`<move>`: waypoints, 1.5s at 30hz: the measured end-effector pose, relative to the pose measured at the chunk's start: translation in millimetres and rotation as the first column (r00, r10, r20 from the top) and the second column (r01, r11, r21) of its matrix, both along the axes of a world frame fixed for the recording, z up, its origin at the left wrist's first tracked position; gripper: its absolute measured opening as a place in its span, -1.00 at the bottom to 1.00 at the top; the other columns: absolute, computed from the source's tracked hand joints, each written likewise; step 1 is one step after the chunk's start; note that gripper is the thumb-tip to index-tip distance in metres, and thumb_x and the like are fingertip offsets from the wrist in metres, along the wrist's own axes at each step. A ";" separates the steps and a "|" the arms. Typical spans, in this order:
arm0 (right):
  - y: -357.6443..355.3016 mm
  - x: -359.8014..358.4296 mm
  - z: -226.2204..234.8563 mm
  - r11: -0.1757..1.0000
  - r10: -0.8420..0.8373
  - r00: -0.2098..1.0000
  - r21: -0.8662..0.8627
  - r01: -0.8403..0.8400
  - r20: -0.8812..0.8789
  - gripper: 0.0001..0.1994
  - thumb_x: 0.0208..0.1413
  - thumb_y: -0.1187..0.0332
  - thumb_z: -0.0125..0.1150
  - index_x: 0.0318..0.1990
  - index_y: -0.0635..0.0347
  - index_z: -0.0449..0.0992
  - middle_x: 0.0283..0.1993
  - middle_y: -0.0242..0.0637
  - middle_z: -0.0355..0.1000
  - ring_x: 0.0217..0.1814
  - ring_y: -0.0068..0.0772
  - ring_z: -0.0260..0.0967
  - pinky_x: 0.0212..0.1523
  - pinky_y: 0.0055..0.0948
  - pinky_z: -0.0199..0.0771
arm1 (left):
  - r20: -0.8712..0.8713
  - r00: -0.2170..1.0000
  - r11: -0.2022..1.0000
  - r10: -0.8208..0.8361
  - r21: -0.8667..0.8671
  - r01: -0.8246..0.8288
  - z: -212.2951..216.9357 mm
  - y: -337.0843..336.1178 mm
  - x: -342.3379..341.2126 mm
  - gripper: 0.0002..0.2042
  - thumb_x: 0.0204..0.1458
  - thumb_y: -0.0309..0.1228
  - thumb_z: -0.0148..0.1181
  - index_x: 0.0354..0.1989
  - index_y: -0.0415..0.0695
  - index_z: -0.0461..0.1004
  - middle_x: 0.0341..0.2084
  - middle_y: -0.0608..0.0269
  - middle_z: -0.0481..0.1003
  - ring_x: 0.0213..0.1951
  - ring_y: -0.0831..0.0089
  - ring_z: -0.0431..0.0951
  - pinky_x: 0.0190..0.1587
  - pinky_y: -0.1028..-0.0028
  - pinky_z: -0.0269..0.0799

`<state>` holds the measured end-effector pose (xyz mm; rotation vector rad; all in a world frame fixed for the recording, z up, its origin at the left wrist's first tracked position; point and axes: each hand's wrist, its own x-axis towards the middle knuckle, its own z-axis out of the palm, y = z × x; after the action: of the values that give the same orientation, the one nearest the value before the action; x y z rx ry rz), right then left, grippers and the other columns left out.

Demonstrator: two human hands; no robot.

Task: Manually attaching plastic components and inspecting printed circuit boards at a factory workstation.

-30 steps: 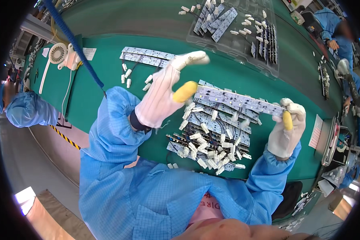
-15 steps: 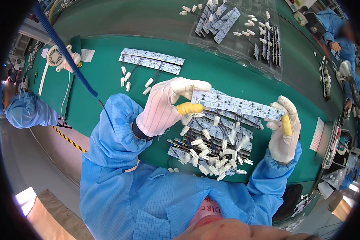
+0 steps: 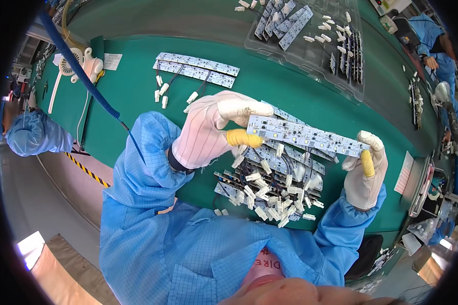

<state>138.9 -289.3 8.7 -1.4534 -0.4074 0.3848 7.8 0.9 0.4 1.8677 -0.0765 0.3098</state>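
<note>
Between my two gloved hands I hold a long white LED circuit board [image 3: 305, 136], its component side showing. My left hand [image 3: 208, 129] pinches its left end, a yellow covering on the thumb. My right hand [image 3: 365, 168] grips the right end between yellow-covered thumb and fingers. Below the held board lies a pile of similar boards [image 3: 280, 161] with dark wires and many white plug connectors [image 3: 275, 206]; part of the pile is hidden behind the board. Further off to the left, two more boards [image 3: 201, 66] lie side by side with their wired connectors toward me.
A clear plastic tray [image 3: 310, 68] with several boards stands at the far side. A small white fan [image 3: 81, 63] stands at the left, and a blue coiled cord [image 3: 79, 61] hangs before it. Other people in blue work at both sides. Papers [image 3: 405, 172] lie at right.
The held board tilts slightly more, its right end lower. Both hands keep their grip on its ends. The whole view has shifted a little.
</note>
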 end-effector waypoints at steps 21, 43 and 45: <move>-3.0 -10.3 18.7 0.998 -0.006 1.000 -0.062 0.005 -0.014 -0.60 0.05 0.23 0.26 -0.07 0.33 0.37 -0.44 -0.28 0.38 -0.62 -0.64 0.27 -0.57 -0.73 0.21 | 0.178 0.978 0.990 0.105 0.077 -0.121 -16.9 4.6 7.1 -0.67 -0.04 -0.49 0.22 -0.06 -0.27 0.46 -0.18 0.06 0.47 -0.25 0.40 0.53 -0.40 0.56 0.52; -0.6 -7.6 17.3 0.996 0.093 0.996 0.015 -0.093 0.018 -0.62 0.06 0.20 0.18 -0.05 0.28 0.41 -0.37 -0.29 0.41 -0.58 -0.62 0.30 -0.52 -0.68 0.29 | -0.073 0.950 0.952 0.304 0.006 -0.305 -5.6 -4.4 7.4 -0.64 0.02 -0.41 0.19 0.00 -0.28 0.42 -0.43 0.17 0.58 -0.37 0.49 0.57 -0.21 0.54 0.45; -2.2 -4.5 13.3 0.996 0.079 0.994 -0.038 -0.077 0.078 -0.63 0.08 0.19 0.15 -0.06 0.28 0.42 -0.43 -0.33 0.40 -0.57 -0.62 0.31 -0.53 -0.69 0.24 | -0.047 0.977 0.959 0.209 -0.186 -0.215 -2.5 -9.8 5.0 -0.62 -0.01 -0.45 0.21 0.00 -0.32 0.41 -0.35 0.12 0.55 -0.33 0.43 0.57 -0.20 0.53 0.46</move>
<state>134.4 -291.5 22.0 -1.4933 -0.5248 0.3994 12.8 -8.9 -2.1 1.6915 0.1683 0.4246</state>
